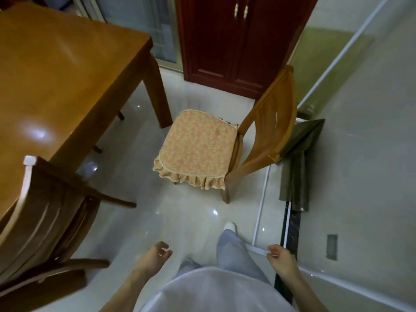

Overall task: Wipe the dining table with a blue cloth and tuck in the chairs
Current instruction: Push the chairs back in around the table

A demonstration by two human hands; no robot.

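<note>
Left hand (157,255): low in the near middle, over the floor (180,221). Its fingers are loosely curled with a narrow gap to the thumb. It holds nothing and touches nothing.
Right hand (279,257): near right, level with the left hand. Its fingers are loosely bent inward, and it too holds and touches nothing.
Hands, count: two, both bare, well apart, one on each side of the person's body.
Counter (56,75): one, orange-brown wood with a glossy top, filling the far left. One thick corner leg stands just left of the cushioned chair.
Chairs, count: two plainly seen.
Cushioned chair (270,122): in the middle, standing clear of the counter. Its seat faces left and its curved back is on the right.
Cushion (195,143): one, a pink-and-yellow pattern with a frilled edge, covering that seat.
Second chair (45,210): near left, darker wood, with its back close against the counter's near edge.
Small legs under the counter: two show, but I cannot tell what they belong to.
Cabinet (236,41): one, dark red, far middle, with two pale door handles.
Hanging cloth (297,167): one, grey-olive, just behind the cushioned chair's back on the right.
Foot (229,226): one shows, in white, on the floor between the hands and the cushioned chair.
</note>
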